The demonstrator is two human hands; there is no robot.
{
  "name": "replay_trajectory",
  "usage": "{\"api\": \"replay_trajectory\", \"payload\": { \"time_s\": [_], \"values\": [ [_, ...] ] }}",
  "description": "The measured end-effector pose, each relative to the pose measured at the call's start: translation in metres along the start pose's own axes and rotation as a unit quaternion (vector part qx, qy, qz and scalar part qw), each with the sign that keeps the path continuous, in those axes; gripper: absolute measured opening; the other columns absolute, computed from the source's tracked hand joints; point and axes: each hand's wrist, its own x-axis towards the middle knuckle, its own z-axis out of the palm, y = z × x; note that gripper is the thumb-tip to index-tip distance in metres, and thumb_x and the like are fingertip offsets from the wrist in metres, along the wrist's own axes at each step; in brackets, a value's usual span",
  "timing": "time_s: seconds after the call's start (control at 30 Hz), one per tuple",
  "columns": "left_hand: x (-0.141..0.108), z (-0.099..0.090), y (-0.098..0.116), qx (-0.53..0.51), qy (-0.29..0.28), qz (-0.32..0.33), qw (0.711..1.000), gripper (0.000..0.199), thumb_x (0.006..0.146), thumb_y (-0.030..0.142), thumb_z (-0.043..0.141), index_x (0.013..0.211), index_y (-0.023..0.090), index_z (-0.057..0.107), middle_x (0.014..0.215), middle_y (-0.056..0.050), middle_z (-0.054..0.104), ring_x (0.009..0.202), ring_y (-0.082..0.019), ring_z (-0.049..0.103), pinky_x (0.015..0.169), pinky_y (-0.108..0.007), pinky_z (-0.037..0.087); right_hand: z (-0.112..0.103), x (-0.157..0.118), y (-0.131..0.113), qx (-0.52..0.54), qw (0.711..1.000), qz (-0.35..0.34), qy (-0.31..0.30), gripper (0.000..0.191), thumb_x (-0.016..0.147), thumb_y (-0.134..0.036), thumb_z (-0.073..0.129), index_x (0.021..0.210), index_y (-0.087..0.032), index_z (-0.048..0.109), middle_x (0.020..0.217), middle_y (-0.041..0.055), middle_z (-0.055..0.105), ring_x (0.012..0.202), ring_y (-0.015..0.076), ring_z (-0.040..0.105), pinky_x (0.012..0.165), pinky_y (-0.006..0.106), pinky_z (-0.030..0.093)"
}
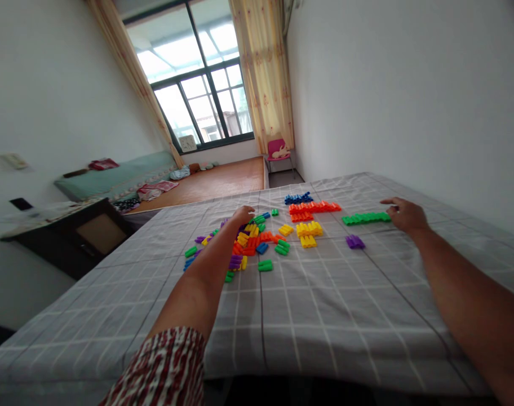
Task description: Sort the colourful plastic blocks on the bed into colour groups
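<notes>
My left hand (243, 215) reaches over the far side of a loose pile of colourful plastic building pieces (252, 242). Its fingers are mostly hidden behind the hand, so I cannot tell if it holds a piece. My right hand (407, 214) is at the right end of a row of joined green pieces (366, 218), its index finger stretched out and apart from the thumb. A purple group (355, 242) lies nearer me. Between my hands are sorted blue pieces (298, 198), orange-red rows (315, 208) and yellow rows (309, 229).
Everything lies on a bed with a grey checked sheet (324, 304). A white wall (409, 90) borders the right side. Beyond are another bed (223, 183), a pink chair (278, 149) and a window (206, 84). A dark cabinet (77, 234) stands at the left.
</notes>
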Motion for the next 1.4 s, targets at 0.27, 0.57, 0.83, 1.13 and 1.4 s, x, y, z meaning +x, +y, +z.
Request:
{"api": "replay_trajectory", "payload": {
  "time_s": [0.27, 0.57, 0.83, 1.13, 1.4],
  "values": [
    [-0.001, 0.014, 0.017, 0.099, -0.030, -0.003, 0.995, 0.048, 0.069, 0.043, 0.070, 0.111, 0.019, 0.067, 0.115, -0.008, 0.068, 0.108, -0.024, 0.060, 0.090, -0.029, 0.045, -0.005, -0.001, -0.009, 0.006, 1.000, -0.017, 0.008, 0.039, 0.084, -0.019, 0.043, 0.112, -0.017, 0.070, 0.097, 0.0095, 0.072, 0.078, 0.0203, 0.062, 0.075, 0.029, 0.043],
    [-0.019, -0.004, 0.016, 0.048, 0.010, 0.045, 0.998, 0.055, 0.062, 0.017, 0.070, 0.116, 0.020, 0.066, 0.113, -0.006, 0.067, 0.103, -0.022, 0.060, 0.090, -0.029, 0.046, 0.002, -0.004, -0.011, 0.012, 1.000, -0.020, -0.001, 0.039, 0.083, -0.020, 0.044, 0.115, -0.017, 0.068, 0.103, 0.0110, 0.071, 0.083, 0.0231, 0.065, 0.076, 0.031, 0.046],
    [-0.042, -0.016, 0.035, -0.122, -0.013, 0.099, 0.987, 0.054, 0.076, 0.012, 0.058, 0.130, 0.017, 0.054, 0.101, -0.007, 0.069, 0.081, -0.014, 0.065, 0.072, -0.027, 0.053, 0.001, -0.006, -0.015, 0.053, 0.997, -0.016, 0.046, 0.035, 0.085, -0.020, 0.045, 0.112, -0.019, 0.067, 0.107, 0.0091, 0.071, 0.088, 0.0212, 0.066, 0.082, 0.031, 0.047],
    [-0.022, 0.042, 0.193, -0.407, -0.107, 0.279, 0.863, 0.029, 0.068, 0.021, 0.077, 0.090, 0.008, 0.062, 0.081, -0.008, 0.070, 0.071, -0.013, 0.064, 0.070, -0.029, 0.052, -0.020, -0.026, -0.092, 0.421, 0.879, -0.144, -0.173, 0.040, 0.085, -0.050, 0.055, 0.110, -0.020, 0.066, 0.097, 0.0062, 0.072, 0.075, 0.0165, 0.066, 0.061, 0.026, 0.052],
    [-0.018, 0.085, 0.273, -0.349, 0.001, 0.250, 0.903, 0.031, 0.076, 0.024, 0.070, 0.104, 0.010, 0.066, 0.104, -0.013, 0.068, 0.081, -0.016, 0.065, 0.075, -0.032, 0.054, -0.012, 0.004, -0.035, 0.502, 0.864, 0.015, -0.037, 0.046, 0.070, -0.052, 0.070, 0.099, -0.016, 0.067, 0.094, 0.0072, 0.072, 0.072, 0.0155, 0.066, 0.067, 0.029, 0.054]
  ]
}}
